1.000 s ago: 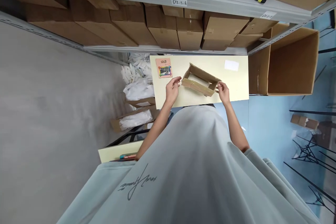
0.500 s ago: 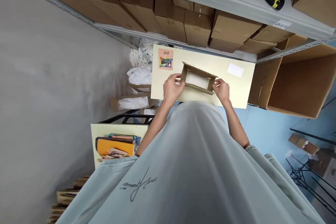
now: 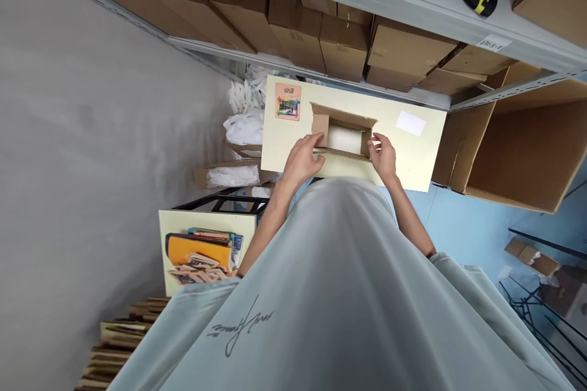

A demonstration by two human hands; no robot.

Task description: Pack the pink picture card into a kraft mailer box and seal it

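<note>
Both the left hand (image 3: 302, 162) and the right hand (image 3: 383, 156) grip the cardboard box (image 3: 342, 127) at centre frame, fingers curled over its near corners. It sits on the bench (image 3: 413, 162), walls raised, top open, apparently half-assembled. A colourful card (image 3: 288, 101) lies at its upper left.
</note>
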